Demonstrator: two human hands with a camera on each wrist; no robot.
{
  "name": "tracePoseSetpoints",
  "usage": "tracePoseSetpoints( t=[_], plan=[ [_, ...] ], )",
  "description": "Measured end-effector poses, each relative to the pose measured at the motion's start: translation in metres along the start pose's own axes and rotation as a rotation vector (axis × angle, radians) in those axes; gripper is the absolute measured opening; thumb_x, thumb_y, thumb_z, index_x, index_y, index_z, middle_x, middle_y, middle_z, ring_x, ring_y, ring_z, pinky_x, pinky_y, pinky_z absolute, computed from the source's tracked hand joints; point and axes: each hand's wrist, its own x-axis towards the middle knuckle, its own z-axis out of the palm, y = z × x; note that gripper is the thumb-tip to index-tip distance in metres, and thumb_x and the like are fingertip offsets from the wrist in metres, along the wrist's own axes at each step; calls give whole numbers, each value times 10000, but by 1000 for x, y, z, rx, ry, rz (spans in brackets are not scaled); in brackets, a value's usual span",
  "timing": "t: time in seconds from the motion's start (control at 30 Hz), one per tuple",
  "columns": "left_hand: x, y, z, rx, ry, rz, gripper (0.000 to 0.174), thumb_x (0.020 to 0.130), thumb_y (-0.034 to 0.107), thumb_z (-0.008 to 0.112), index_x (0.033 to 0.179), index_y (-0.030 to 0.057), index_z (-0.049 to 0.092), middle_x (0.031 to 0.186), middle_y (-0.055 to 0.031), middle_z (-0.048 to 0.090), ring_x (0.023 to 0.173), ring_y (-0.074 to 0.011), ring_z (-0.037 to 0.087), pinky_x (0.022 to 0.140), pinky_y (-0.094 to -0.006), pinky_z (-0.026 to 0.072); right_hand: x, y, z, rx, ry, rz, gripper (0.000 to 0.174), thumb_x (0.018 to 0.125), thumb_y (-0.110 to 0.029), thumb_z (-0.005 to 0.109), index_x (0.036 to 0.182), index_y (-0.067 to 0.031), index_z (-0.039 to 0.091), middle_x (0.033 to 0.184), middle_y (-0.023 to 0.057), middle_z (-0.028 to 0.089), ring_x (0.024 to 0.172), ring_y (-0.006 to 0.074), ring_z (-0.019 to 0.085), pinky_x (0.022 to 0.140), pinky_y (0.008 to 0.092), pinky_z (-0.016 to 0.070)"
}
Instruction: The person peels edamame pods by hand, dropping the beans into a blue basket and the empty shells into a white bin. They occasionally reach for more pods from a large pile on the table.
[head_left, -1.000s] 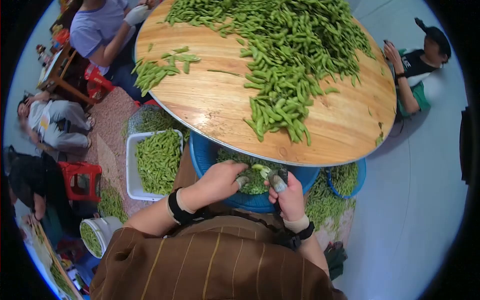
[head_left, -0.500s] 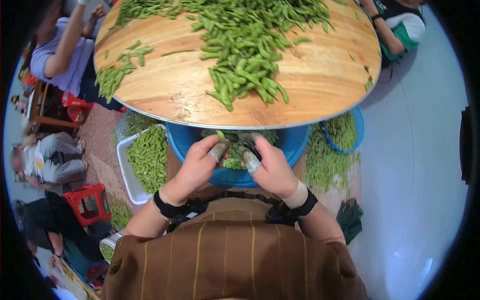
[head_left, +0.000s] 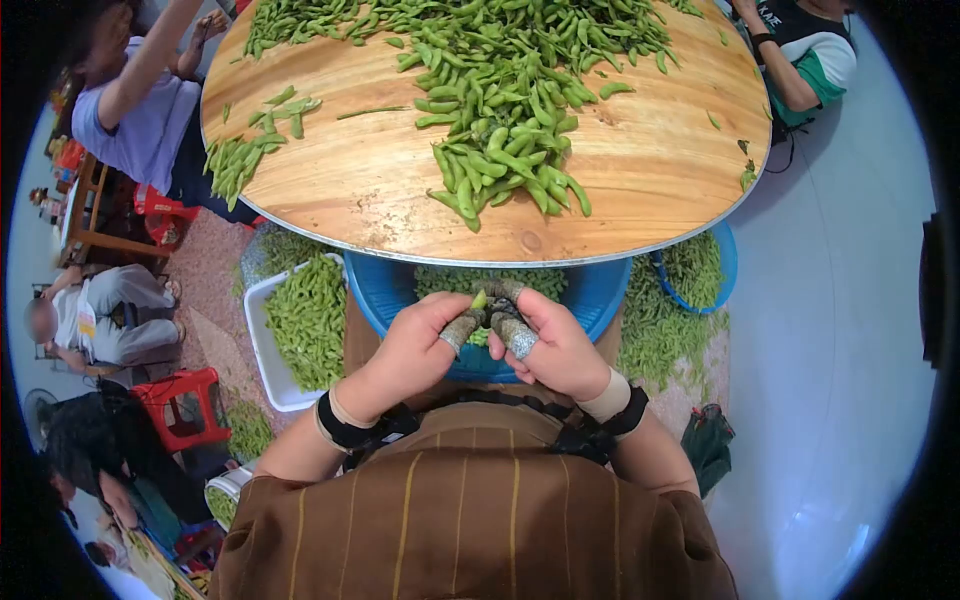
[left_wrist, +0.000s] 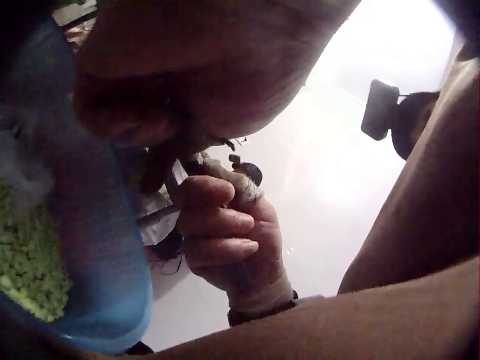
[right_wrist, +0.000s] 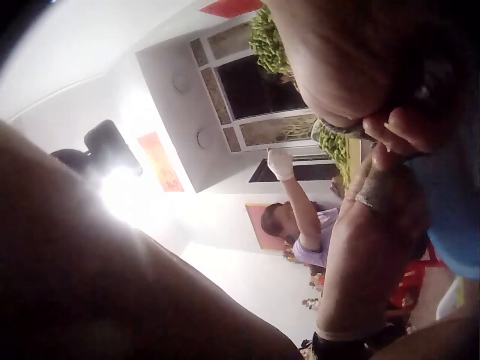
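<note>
Both hands meet over the blue basin [head_left: 385, 290] just below the table edge. My left hand [head_left: 462, 322] and right hand [head_left: 512, 325] each pinch the same small green edamame pod [head_left: 480, 300], with thumbs and forefingers wrapped in grey tape. In the left wrist view my right hand [left_wrist: 225, 240] is curled, its taped thumb on top, beside the basin [left_wrist: 97, 247], which holds green pods [left_wrist: 26, 255]. The right wrist view shows my left hand [right_wrist: 375, 240] only as a blur. Fingers hide most of the pod.
A round wooden table [head_left: 660, 170] carries a large heap of edamame pods [head_left: 500, 110]. A white tub [head_left: 258, 330] of pods stands at the left, a blue basket [head_left: 725, 265] at the right, with loose pods on the floor. Other people sit around the table.
My hands have stayed together over the basin and drawn slightly toward my body. The two thumbs are now closer, and the pod still sits between them.
</note>
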Motion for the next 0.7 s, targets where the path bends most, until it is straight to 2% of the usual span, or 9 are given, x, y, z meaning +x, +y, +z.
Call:
tracePoseSetpoints(
  t=[0.13, 0.23, 0.3, 0.33, 0.4, 0.5, 0.6, 0.63, 0.7],
  plan=[
    [3, 7, -4, 205, -21, 35, 215, 856, 28, 518, 1051, -2, 602, 903, -157, 607, 878, -302, 600, 767, -381, 469, 0, -6, -4, 35, -26, 81, 283, 877, -34, 449, 1153, -71, 502, 761, -13, 526, 513, 31, 395, 430, 178, 332],
    [3, 0, -3, -115, -32, 103, 125, 904, 69, 504, 981, 12, 583, 753, -91, 541, 681, -227, 545, 625, -349, 441, -2, -12, -4, 108, -51, 137, 318, 906, -76, 480, 1224, -90, 482, 755, -16, 514, 505, 25, 371, 423, 173, 308],
    [1, 0, -11, -1522, -371, -495, 116, 950, 151, 476, 927, 56, 538, 661, -7, 426, 557, -122, 403, 521, -275, 348, -4, -11, -5, 350, -138, 157, 328, 906, -101, 522, 1234, -83, 506, 768, 5, 555, 539, 70, 466, 460, 228, 397],
    [1, 11, -12, -1459, -342, -483, 161, 971, 234, 458, 919, 88, 502, 646, 44, 358, 533, -62, 305, 496, -230, 268, -4, -8, -3, 348, -140, 156, 328, 906, -101, 522, 1234, -83, 506, 768, 5, 555, 539, 70, 466, 460, 228, 397],
    [3, 10, -9, -1492, -318, -524, 210, 975, 256, 436, 893, 80, 516, 630, 40, 350, 523, -72, 295, 492, -238, 265, 3, 4, 0, -453, 56, -475, 301, 883, -100, 566, 1180, -51, 552, 804, 38, 616, 646, 136, 579, 589, 295, 485],
    [2, -4, -7, -1446, -293, -550, 263, 975, 280, 431, 877, 64, 544, 615, 38, 351, 517, -81, 292, 486, -241, 260, 6, 9, -13, -901, 105, -563, 268, 859, -101, 608, 1111, -13, 586, 848, 58, 656, 764, 171, 628, 716, 322, 499],
    [5, 1, -6, -1104, -278, -530, 259, 968, 274, 459, 892, 48, 561, 621, 39, 371, 522, -79, 309, 485, -232, 260, 7, 10, -10, -476, 120, -332, 256, 846, -108, 626, 1081, -9, 596, 836, 88, 655, 744, 159, 621, 696, 307, 493],
    [6, 5, -6, -843, -261, -527, 254, 964, 266, 472, 897, 40, 565, 626, 38, 381, 525, -78, 319, 486, -227, 262, 7, 11, -10, -476, 122, -332, 256, 846, -108, 626, 1081, -9, 596, 836, 88, 655, 744, 159, 621, 696, 307, 493],
    [5, -4, -4, -810, -267, -505, 248, 959, 261, 491, 905, 32, 568, 639, 33, 427, 533, -74, 336, 490, -221, 272, 9, 10, -12, -420, 132, -232, 211, 843, -111, 632, 1023, -5, 612, 824, 118, 647, 740, 144, 613, 672, 310, 491]
  ],
)
